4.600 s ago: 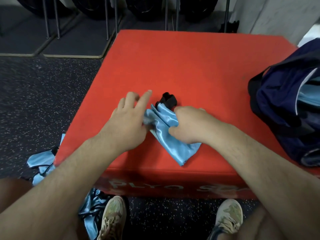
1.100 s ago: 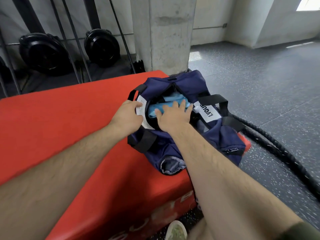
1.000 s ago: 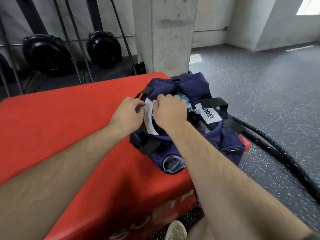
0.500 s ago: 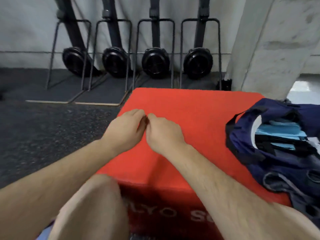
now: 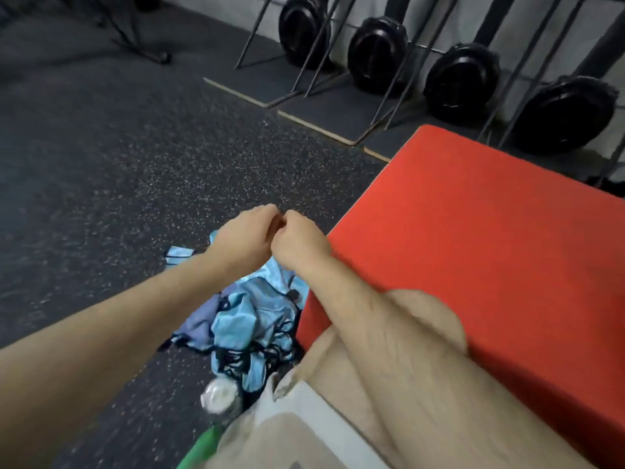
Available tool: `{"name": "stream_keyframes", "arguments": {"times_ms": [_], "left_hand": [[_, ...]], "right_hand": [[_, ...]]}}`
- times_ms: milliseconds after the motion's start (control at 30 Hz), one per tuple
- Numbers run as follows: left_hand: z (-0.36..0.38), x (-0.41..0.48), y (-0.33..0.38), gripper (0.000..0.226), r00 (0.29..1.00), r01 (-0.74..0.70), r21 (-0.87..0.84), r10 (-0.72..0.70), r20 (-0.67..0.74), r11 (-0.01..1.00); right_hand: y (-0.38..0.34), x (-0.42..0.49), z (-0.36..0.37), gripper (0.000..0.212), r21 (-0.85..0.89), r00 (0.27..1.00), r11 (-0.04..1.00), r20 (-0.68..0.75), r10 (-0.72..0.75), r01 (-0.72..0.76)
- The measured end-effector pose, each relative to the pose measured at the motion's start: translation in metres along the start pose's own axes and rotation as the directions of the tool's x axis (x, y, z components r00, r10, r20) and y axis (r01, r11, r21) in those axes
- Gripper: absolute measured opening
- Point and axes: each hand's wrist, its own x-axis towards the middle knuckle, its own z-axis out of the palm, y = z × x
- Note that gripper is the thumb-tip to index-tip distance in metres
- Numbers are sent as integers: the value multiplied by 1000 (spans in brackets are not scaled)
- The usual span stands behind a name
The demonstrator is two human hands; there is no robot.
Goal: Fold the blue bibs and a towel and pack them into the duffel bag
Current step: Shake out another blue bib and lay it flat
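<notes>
Both hands, the left hand (image 5: 245, 238) and right hand (image 5: 297, 243), hover knuckle to knuckle with fingers curled on nothing above the heap of blue bibs (image 5: 252, 319) on the floor (image 5: 118, 164) beside the red worktop (image 5: 473, 231); the fabric looks light, limp and slippery, best pinched at a hem.

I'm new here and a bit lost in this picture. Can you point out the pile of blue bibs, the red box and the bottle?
pile of blue bibs (image 5: 247, 319): head view, middle of the crumpled heap.
red box (image 5: 490, 238): head view, bare top.
bottle (image 5: 218, 396): head view, pale cap end.
</notes>
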Motion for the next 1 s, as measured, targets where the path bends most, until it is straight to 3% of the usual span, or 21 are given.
{"name": "stream_keyframes", "arguments": {"times_ms": [100, 267, 400, 567, 667, 733, 867, 1000], "left_hand": [[32, -23, -54, 13, 981, 143, 36, -146, 131, 989], [94, -55, -120, 24, 920, 316, 5, -308, 243, 949], [149, -70, -157, 29, 859, 323, 106, -339, 383, 940], [203, -80, -180, 71, 763, 267, 263, -370, 530, 927], [219, -70, -183, 42, 734, 257, 324, -402, 548, 910], [221, -61, -179, 19, 746, 240, 336, -395, 536, 911], [196, -50, -166, 15, 841, 253, 218, -326, 432, 942], [135, -34, -144, 18, 919, 214, 3, -203, 339, 977]], "right_hand": [[-3, 14, 66, 29, 13, 992, 998, 110, 55, -57], [33, 30, 142, 27, -125, 932, 992, 361, 35, 11], [64, 41, 175, 34, -255, 882, 967, 457, 111, 10], [74, 54, 199, 51, -289, 796, 957, 584, 158, 22], [79, 59, 201, 52, -334, 789, 941, 591, 166, 51], [83, 60, 198, 51, -379, 786, 924, 587, 195, 55], [86, 60, 188, 42, -394, 816, 919, 534, 220, 10], [65, 60, 176, 63, -141, 918, 987, 379, 120, -70]]}}
